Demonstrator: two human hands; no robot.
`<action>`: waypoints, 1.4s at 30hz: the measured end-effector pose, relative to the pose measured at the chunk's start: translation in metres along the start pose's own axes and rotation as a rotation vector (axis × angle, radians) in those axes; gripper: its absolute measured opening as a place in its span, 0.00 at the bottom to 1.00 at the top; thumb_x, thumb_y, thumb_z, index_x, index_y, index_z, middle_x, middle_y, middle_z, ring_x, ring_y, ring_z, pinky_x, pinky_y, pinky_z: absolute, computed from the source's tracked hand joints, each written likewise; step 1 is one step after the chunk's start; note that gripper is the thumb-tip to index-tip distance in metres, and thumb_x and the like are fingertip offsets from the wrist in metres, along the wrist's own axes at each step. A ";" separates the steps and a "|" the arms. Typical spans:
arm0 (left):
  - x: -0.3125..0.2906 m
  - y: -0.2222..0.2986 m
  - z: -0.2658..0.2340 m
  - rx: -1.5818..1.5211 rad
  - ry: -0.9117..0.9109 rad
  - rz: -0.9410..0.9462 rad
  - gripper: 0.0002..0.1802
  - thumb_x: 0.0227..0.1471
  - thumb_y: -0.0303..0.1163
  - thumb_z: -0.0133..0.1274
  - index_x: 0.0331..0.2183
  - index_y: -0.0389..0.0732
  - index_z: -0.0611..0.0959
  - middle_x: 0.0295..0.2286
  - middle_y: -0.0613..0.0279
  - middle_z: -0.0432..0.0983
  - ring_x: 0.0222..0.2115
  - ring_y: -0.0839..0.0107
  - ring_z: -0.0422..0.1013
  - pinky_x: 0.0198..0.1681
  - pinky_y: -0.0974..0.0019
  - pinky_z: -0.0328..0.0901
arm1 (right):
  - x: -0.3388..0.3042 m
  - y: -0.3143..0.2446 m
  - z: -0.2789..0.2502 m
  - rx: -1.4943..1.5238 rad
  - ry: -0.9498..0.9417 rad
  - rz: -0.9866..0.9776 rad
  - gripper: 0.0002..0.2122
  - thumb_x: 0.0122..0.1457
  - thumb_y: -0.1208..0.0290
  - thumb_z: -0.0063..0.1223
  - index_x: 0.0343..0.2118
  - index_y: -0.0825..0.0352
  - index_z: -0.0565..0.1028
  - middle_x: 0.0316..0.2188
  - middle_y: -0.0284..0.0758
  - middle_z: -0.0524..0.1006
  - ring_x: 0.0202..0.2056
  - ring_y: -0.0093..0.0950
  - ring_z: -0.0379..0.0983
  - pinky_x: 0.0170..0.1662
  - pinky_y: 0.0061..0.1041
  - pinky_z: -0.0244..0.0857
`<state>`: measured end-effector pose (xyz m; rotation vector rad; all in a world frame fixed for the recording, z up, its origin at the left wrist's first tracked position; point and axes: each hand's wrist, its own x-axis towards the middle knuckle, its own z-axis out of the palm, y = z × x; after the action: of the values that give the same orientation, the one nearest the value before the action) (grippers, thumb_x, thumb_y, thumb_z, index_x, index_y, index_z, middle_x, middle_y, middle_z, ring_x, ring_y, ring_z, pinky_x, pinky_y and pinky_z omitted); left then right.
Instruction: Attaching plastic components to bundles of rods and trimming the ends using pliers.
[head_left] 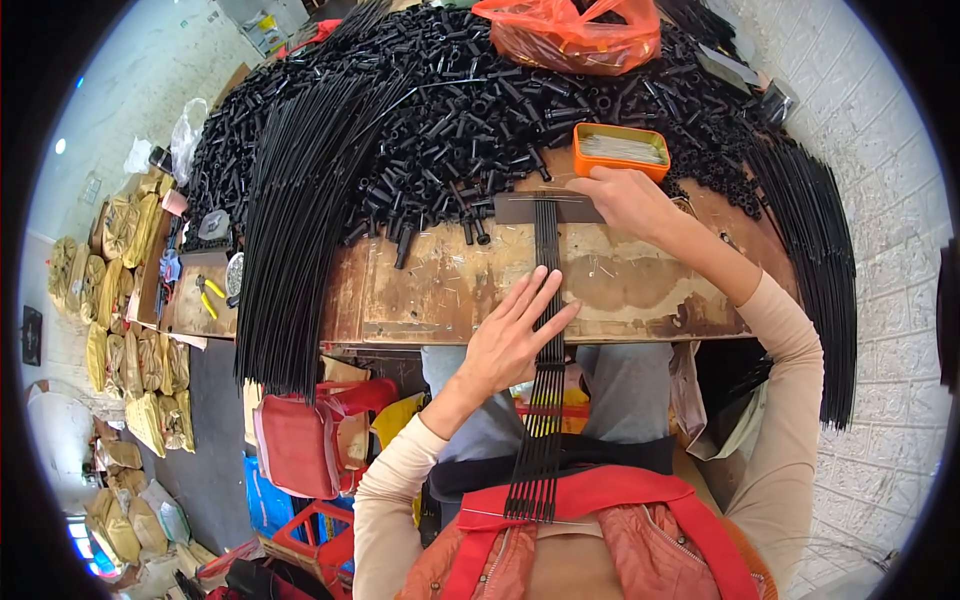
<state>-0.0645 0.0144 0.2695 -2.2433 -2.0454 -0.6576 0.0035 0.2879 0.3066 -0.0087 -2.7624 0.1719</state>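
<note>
A: What packaging do we see round the worn wooden workbench?

B: At the far edge, on the big heap of short black plastic tubes, we have a crumpled orange plastic bag, its top cut off by the frame. In front of it sits a small rectangular orange tray of thin pale metal pins. Down on the floor to our left we count rows of stuffed yellowish sacks, and nearer the bench a red fabric bag. We can't make out any labels; they are too small and bent by the lens.

A: And our hands?

B: Our left hand lies flat, fingers spread and gripping nothing, pressing a row of long thin black rods against the bench's near edge. Our right hand rests curled at the rods' far end, beside the orange tray, on a dark flat strip lying across them; whether it pinches anything there we cannot tell, since the fingertips are hidden.

A: Where do the rods run?

B: From that strip, across the bench, over its edge and down to our lap, ending at the red apron.

A: Anything else?

B: A large bundle of long black rods fans over the bench's left side, another over the right. Yellow-handled pliers lie at the far left.
</note>
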 end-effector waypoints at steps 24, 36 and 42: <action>0.000 -0.002 0.003 0.031 -0.012 -0.038 0.42 0.33 0.20 0.50 0.56 0.47 0.70 0.61 0.46 0.53 0.62 0.49 0.50 0.65 0.52 0.48 | 0.000 0.007 0.007 0.068 -0.065 0.003 0.16 0.49 0.81 0.51 0.43 0.64 0.76 0.29 0.40 0.70 0.30 0.43 0.72 0.33 0.38 0.66; -0.001 -0.002 0.005 0.022 -0.002 -0.042 0.42 0.32 0.19 0.50 0.56 0.47 0.71 0.61 0.46 0.53 0.62 0.49 0.50 0.65 0.52 0.48 | 0.005 0.014 0.008 0.088 -0.071 -0.081 0.13 0.51 0.80 0.51 0.41 0.66 0.76 0.28 0.40 0.71 0.31 0.42 0.72 0.35 0.37 0.66; 0.000 -0.002 0.005 0.022 0.004 -0.037 0.43 0.32 0.19 0.49 0.56 0.48 0.70 0.61 0.46 0.53 0.62 0.49 0.50 0.65 0.52 0.48 | 0.011 0.024 0.012 0.201 -0.035 -0.116 0.06 0.54 0.78 0.52 0.35 0.70 0.76 0.29 0.40 0.73 0.33 0.42 0.72 0.38 0.35 0.66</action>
<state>-0.0646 0.0165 0.2647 -2.1959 -2.0863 -0.6377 -0.0117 0.3110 0.2961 0.2086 -2.7579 0.4210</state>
